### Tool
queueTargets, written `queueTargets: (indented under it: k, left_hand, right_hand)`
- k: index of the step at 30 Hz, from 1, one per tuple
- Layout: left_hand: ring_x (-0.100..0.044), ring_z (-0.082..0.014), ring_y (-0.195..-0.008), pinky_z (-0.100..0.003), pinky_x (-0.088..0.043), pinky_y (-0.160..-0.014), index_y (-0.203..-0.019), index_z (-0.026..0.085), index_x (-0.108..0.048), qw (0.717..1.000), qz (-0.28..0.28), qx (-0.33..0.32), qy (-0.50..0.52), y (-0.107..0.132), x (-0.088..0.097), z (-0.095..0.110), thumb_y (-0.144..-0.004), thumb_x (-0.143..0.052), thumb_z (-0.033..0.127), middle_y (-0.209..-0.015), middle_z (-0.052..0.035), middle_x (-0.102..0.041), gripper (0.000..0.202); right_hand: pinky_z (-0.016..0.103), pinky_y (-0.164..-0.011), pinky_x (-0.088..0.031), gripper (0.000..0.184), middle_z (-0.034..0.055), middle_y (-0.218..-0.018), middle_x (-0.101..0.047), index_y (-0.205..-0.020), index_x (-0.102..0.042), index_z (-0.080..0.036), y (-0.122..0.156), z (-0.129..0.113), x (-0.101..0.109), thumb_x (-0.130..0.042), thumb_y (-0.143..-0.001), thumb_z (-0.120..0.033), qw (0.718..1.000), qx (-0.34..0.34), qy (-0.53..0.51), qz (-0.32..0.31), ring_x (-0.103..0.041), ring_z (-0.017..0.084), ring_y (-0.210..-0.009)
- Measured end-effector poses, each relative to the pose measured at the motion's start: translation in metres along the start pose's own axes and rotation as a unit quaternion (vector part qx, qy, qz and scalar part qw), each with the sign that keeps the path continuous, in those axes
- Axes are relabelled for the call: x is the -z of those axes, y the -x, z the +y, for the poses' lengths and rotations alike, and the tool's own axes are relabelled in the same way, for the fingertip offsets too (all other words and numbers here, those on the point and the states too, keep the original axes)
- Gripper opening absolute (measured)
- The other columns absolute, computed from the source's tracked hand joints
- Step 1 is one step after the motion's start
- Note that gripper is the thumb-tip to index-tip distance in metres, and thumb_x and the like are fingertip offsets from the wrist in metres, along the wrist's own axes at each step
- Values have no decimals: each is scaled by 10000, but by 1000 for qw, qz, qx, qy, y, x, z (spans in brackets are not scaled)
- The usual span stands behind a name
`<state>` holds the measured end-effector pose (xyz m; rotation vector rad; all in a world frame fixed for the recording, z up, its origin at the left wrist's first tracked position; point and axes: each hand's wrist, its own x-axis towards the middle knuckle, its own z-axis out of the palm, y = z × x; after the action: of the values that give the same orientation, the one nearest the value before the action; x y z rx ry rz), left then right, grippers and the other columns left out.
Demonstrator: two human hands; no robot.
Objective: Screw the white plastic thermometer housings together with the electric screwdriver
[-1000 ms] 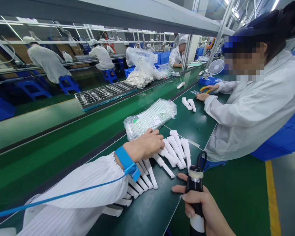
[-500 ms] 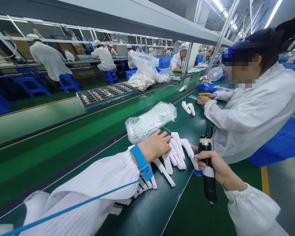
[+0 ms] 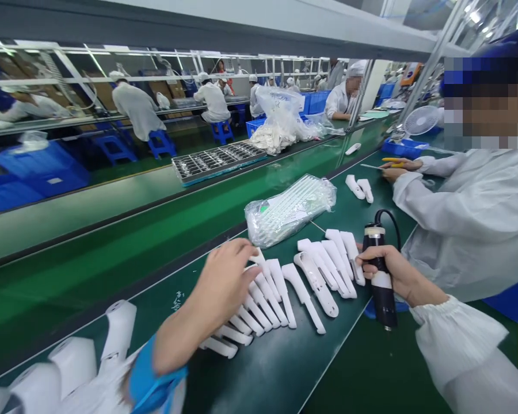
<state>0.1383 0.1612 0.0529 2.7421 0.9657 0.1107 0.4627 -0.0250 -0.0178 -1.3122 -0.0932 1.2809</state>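
Note:
My left hand (image 3: 222,299) hangs open, its fingertips at the near ends of a fanned row of white plastic handle-shaped parts (image 3: 263,302). My right hand (image 3: 391,270) grips a black corded handheld power tool (image 3: 380,282) upright, just right of a second group of white parts (image 3: 332,264). One wider white part (image 3: 317,284) lies between the groups on the dark green belt (image 3: 285,356). A clear bag of white strips (image 3: 289,210) lies beyond them.
A co-worker's hand (image 3: 397,169) holds a yellow-handled tool beside two white parts (image 3: 356,187). Beyond lie a metal tray (image 3: 218,161), a bag of white pieces (image 3: 280,123), a fan (image 3: 421,121) and a blue bin (image 3: 403,148). White rounded parts (image 3: 118,328) lie at lower left.
My right hand has carried the tool up and right, beside the farther parts. My left hand has lifted and moved left, and the view has turned right. The white parts now lie more spread out.

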Motion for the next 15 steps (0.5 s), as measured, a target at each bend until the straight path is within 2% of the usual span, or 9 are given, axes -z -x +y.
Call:
queueTargets:
  k: [3,6,8,10,12,15]
  left_hand:
    - [-474,-395,-1486,-609,-467,-1162,-1403,292,-647,993,16,117,11,58,-9,-48,-1010,-577,518,-1585,-91,-541,459]
    - [-383,-423,-1550,-660,-445,-1174,-1555,363,-509,991,4,135,22,99,-34,-74,-973,-609,603,-1708,-70,-391,638]
    - [-356,-417,-1567,-689,-401,-1197,-1588,389,-460,993,-3,112,30,110,-51,-74,-991,-588,607,-1722,-62,-371,648]
    - [-349,-407,-1572,-702,-382,-1205,-1580,385,-469,995,4,98,32,110,-63,-65,-1015,-551,608,-1717,-65,-383,613]
    - [-355,-397,-1568,-691,-409,-1192,-1566,374,-486,995,19,98,30,107,-71,-55,-1023,-529,618,-1711,-69,-391,597]
    - [-374,-389,-1554,-663,-456,-1166,-1551,360,-507,995,42,91,26,104,-78,-43,-1028,-520,614,-1696,-73,-414,582]
  right_hand:
    - [191,-456,-358,303,-18,-589,-434,-849,-578,-147,-7,-11,8,-772,-624,-87,1000,-16,24,0,-326,56,-506]
    - [204,-458,-371,438,-9,-610,-482,-998,-599,-152,-14,-21,11,-780,-608,-71,999,-15,49,14,-345,70,-508]
    - [211,-461,-376,539,-3,-637,-512,-1105,-591,-157,-15,-25,10,-786,-610,-70,998,-7,65,23,-358,77,-514]
    - [219,-467,-379,615,-21,-615,-482,-1203,-581,-162,-11,-28,8,-792,-630,-85,996,8,79,34,-359,86,-514]
    - [222,-473,-376,676,-31,-611,-467,-1286,-570,-181,-1,-29,7,-792,-652,-109,994,34,92,49,-367,93,-519]
    - [243,-480,-384,736,-4,-663,-533,-1348,-578,-202,22,-25,3,-807,-651,-136,989,69,111,66,-401,107,-531]
